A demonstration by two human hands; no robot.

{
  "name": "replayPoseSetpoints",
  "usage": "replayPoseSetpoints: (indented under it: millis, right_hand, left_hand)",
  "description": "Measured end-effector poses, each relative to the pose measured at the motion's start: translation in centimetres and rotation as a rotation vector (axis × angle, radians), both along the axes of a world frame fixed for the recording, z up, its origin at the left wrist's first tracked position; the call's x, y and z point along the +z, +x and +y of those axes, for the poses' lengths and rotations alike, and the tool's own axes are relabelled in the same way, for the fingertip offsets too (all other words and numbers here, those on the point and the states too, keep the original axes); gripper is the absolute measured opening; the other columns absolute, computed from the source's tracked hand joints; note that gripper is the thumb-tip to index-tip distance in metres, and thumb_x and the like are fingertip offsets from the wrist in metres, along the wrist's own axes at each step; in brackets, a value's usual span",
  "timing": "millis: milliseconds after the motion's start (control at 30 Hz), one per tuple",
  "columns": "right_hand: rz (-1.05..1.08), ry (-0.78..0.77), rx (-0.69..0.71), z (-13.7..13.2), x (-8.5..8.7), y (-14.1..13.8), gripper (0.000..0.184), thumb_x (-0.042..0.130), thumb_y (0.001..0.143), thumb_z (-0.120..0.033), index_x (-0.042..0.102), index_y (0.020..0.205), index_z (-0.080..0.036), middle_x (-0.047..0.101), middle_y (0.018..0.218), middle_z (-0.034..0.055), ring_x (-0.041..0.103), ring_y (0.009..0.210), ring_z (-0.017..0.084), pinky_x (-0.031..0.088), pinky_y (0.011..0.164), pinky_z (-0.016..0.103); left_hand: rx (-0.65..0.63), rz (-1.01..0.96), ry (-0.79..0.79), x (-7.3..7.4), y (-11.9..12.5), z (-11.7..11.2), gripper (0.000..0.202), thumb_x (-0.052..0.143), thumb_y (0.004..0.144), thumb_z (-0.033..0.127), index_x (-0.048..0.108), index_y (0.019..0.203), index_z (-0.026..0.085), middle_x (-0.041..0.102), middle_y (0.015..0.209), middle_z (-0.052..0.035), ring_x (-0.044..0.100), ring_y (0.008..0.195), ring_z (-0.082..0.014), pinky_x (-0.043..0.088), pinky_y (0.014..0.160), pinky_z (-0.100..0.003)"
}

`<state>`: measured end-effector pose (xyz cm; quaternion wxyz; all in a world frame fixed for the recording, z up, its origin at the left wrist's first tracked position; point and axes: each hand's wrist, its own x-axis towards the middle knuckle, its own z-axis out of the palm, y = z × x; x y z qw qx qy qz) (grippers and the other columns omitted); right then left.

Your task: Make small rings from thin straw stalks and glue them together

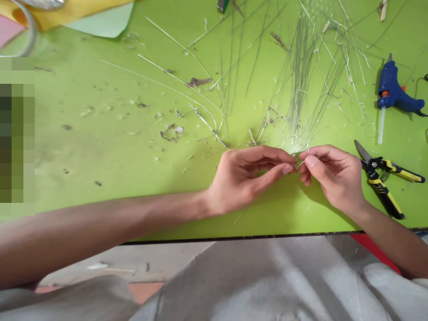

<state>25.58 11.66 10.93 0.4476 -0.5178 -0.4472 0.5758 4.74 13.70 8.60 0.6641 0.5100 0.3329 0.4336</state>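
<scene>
My left hand (249, 176) and my right hand (329, 174) meet over the near part of the green table (100, 160). Both pinch the same thin pale strand (298, 163) between thumb and fingertips, so each hand is closed on it. Just beyond the fingertips lies a fanned bundle of thin grey-green stalks (302, 76), reaching toward the far edge. More single long strands (174, 84) lie spread to the left of the bundle.
A blue glue gun (392, 91) lies at the right with its nozzle toward me. Yellow-and-black snips (384, 178) lie right of my right hand. Yellow and pale sheets (96, 18) are at the far left. Small scraps (170, 131) dot the table.
</scene>
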Motion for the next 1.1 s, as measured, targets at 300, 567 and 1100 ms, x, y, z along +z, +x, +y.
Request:
replayPoseSetpoints:
  millis: [300, 567, 1100]
  right_hand:
    - [0.062, -0.073, 0.023, -0.1, -0.1, 0.2, 0.015, 0.086, 0.093, -0.038, 0.084, 0.095, -0.023, 0.079, 0.077, 0.0012, 0.072, 0.062, 0.013, 0.061, 0.054, 0.025]
    - [0.223, -0.138, 0.084, 0.1, -0.4, 0.5, 0.011, 0.087, 0.093, -0.034, 0.085, 0.099, -0.025, 0.080, 0.082, 0.0010, 0.074, 0.066, 0.012, 0.062, 0.057, 0.025]
    - [0.296, -0.256, 0.073, 0.9, 0.3, 0.2, 0.021, 0.095, 0.083, -0.041, 0.083, 0.088, -0.025, 0.079, 0.074, -0.0002, 0.071, 0.059, 0.012, 0.059, 0.051, 0.024]
  left_hand:
    - [0.005, 0.007, 0.006, -0.2, 0.0, -0.1, 0.011, 0.080, 0.100, 0.031, 0.083, 0.104, 0.021, 0.086, 0.102, -0.0058, 0.085, 0.097, -0.0214, 0.072, 0.097, -0.033]
    - [0.035, 0.019, 0.012, -0.1, 0.1, 0.1, 0.019, 0.084, 0.097, 0.037, 0.082, 0.099, 0.018, 0.086, 0.098, -0.0073, 0.085, 0.092, -0.0213, 0.073, 0.093, -0.032]
    - [0.032, 0.000, 0.023, -0.2, 0.1, -0.3, 0.009, 0.078, 0.101, 0.026, 0.084, 0.107, 0.023, 0.087, 0.107, -0.0056, 0.085, 0.099, -0.0230, 0.073, 0.099, -0.037]
